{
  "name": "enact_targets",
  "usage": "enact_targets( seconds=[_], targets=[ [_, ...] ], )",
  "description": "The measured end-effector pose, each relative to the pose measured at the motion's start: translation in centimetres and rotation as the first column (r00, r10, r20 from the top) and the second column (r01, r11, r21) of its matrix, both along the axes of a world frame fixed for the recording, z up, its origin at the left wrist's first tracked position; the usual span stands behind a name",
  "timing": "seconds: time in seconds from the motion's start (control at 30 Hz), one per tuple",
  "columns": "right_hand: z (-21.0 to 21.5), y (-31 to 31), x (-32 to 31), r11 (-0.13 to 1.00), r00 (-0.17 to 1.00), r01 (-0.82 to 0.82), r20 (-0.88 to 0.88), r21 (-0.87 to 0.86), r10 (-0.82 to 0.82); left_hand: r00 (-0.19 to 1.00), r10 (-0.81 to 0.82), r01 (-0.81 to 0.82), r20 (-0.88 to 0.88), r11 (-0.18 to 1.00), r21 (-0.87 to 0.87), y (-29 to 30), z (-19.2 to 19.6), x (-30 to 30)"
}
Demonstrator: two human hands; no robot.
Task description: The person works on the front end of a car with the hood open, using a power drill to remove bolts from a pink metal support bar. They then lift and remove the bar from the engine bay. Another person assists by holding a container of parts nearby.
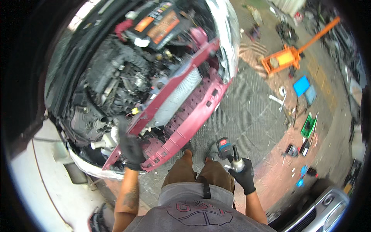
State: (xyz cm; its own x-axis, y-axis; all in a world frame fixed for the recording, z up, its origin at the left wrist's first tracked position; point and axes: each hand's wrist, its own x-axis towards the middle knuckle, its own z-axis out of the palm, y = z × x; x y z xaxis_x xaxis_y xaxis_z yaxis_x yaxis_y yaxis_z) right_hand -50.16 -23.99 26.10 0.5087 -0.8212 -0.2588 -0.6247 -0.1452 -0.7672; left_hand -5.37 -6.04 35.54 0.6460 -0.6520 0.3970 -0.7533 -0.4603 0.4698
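My left hand (pixel 132 151), in a black glove, is over the near left end of the car's red front panel (pixel 181 131). Motion smears its fingers, so I cannot tell whether they hold anything. My right hand (pixel 244 176), also gloved in black, is closed on a cordless impact wrench (pixel 237 165) beside my right hip. The wrench has a silver nose, and its dark battery end with a red patch points away from me. In front of me lies the uncovered engine bay (pixel 123 73), with a battery (pixel 160 27) at the far side and a radiator (pixel 179 96) behind the red panel.
An orange floor jack (pixel 281 60) stands at the far right, its handle sticking out. Blue trays (pixel 302 86), a green tray (pixel 308 125) and scattered tools lie on the right-hand floor. A detached silver bumper (pixel 324 210) is at lower right; a white car panel (pixel 38 170) is at left.
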Motion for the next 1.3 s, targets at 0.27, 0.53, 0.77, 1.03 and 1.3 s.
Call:
enact_targets(
  seconds=[0.27,0.53,0.77,1.03,1.3],
  targets=[
    [16.6,-5.1,7.5,0.971,0.938,-0.231,0.28,0.058,0.206,0.555,-0.538,0.449,-0.634,0.836,-0.316,-8.8,7.6,-17.5],
    [28.1,-1.4,21.1,0.772,0.708,-0.635,0.417,0.024,0.569,0.253,-0.591,0.253,-0.766,0.805,-0.537,-6.9,12.0,-11.8],
    [30.2,-2.8,26.9,0.427,0.634,-0.773,0.562,0.469,0.531,0.035,-0.659,-0.05,-0.751,0.75,-0.66,-3.6,14.7,-5.6],
    [24.5,-3.4,24.1,0.692,0.808,-0.558,0.491,0.458,0.326,-0.158,-0.803,-0.479,-0.574,0.571,-0.667,-5.9,15.0,-1.6],
    [22.2,-4.1,25.6,0.823,0.783,-0.546,0.254,-0.155,0.568,0.129,-0.719,-0.05,-0.683,0.683,-0.728,-12.4,14.6,-2.6]
  ],
)
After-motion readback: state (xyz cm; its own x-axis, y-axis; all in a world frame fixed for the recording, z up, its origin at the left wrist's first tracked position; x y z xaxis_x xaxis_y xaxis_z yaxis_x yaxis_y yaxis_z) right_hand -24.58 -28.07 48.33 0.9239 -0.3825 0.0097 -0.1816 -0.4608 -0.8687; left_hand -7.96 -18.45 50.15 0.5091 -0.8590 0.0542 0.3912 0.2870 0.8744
